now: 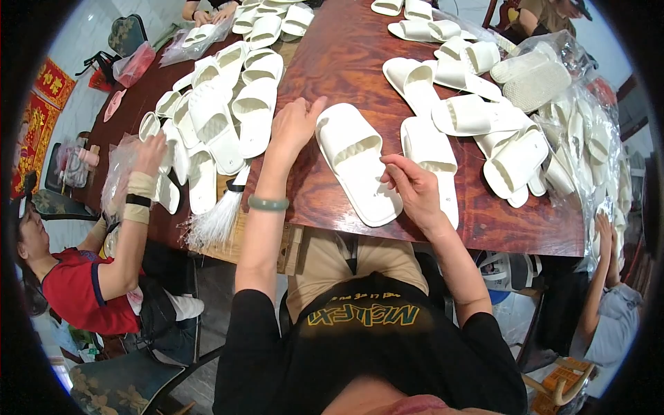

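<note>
While slipper (353, 166) lies nr tbl (332, 62) edge | L hand (296, 130) unclenched | R hand (413, 185) grip unclear | room toe-side

My table (332, 52): glossy red-brown wood. 1 white slipper (382, 197) lies flat before me, toe away; more white slippers (460, 116) spread to my right, beside a clear bag (591, 114) of slippers. 2nd table (138, 113), my left: dark red, slipper pile (214, 114), clear plastic (119, 176).
</note>
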Demonstrator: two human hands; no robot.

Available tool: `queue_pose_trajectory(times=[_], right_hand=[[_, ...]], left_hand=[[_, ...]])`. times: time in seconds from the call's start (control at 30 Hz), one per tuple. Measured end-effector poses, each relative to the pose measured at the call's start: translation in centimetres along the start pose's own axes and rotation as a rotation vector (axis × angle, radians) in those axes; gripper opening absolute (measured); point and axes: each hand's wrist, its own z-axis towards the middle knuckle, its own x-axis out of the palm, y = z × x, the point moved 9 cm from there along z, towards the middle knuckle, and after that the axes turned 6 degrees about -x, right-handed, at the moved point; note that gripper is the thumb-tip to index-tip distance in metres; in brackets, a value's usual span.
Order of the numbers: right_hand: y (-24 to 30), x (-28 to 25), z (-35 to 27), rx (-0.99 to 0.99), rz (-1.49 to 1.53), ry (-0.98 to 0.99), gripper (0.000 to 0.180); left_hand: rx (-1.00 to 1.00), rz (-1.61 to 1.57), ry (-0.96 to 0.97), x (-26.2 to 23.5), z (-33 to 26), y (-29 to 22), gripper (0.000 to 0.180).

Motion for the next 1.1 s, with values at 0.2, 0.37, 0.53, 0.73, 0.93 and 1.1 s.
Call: queue_pose_trajectory(times=[0.2, 0.37, 0.53, 0.73, 0.93, 1.1], right_hand=[[-1.9, -0.2, -0.5, 0.026, 0.038, -0.05, 0.018], [-2.1, -0.3, -0.8, 0.042, 0.012, -0.053, 0.018], [-1.7, -0.1, -0.8, 0.032, -0.017, -0.043, 0.018], [-2.3, -0.3, -1.1, 0.084, 0.049, -0.086, 0.018], [-1.4, -1.6, -1.5, 0.074, -0.037, -0.155, 0.014], [2.8, -2.8, -2.8, -0.251, -0.446, -0.211, 0.005]], left_hand=[[-0.055, 0.241, 0.269, 6.5, 3.2, 1.0, 0.075], [-0.061, 0.192, 0.151, 7.0, 3.1, 0.9, 0.063], [-0.043, 0.0, 0.226, 7.7, 2.7, 1.6, 0.038], [0.044, -0.151, 0.127, 7.0, 2.5, 1.8, 0.022], [0.187, 0.031, -0.079, 5.2, 1.9, 0.1, 0.02], [0.218, -0.356, 0.015, 4.5, 0.9, -5.0, 0.02]])
